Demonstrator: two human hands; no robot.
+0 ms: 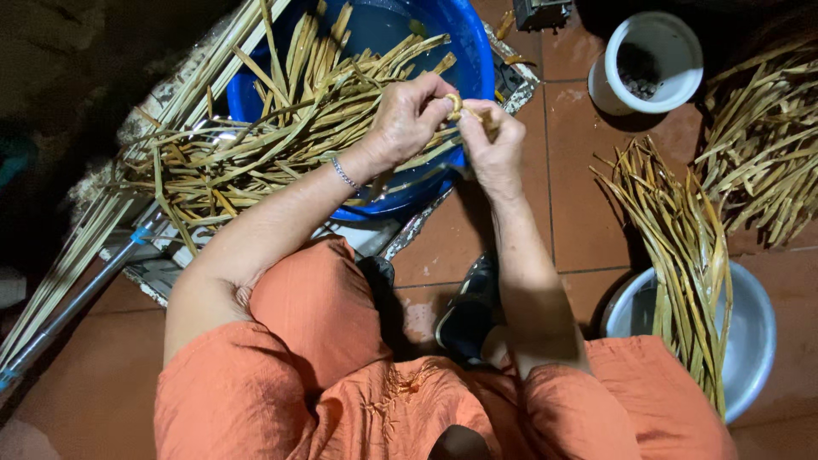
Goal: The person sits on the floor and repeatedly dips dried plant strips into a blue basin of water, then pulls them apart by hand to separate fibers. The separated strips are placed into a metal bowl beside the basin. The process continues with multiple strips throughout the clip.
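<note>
Far to the left of your grip, long pale stalks (68, 255) run along the floor beside a metal pole (77, 294). Closer in, just left of and under your hands, a heap of dry strips (256, 136) lies across a blue basin (464, 51), many ends hanging over its rim.

Your left hand (409, 115) is closed, thumb and fingers pinching a small curled strip (454, 104) at its top. Your right hand (494, 140) meets it from the other side, fingers shut on the same strip, so the piece sits between both thumbs, above the basin's near edge. A thin bracelet (343, 173) rings your left wrist.

The curl looks tight and the material dry: bend it harder and it may crack or split along the grain. Both pinches sit close together at one end, so a slip of either thumb could let the coil spring open. Your left forearm hovers just over the heap; a sweep of it could drag strips off the basin onto the tiles.

Right of your grip, a white pot (652, 60) stands apart on the floor. Lower right, a bundle (682, 247) leans out of a metal bowl (754, 341), with more strips piled at the far right edge.
</note>
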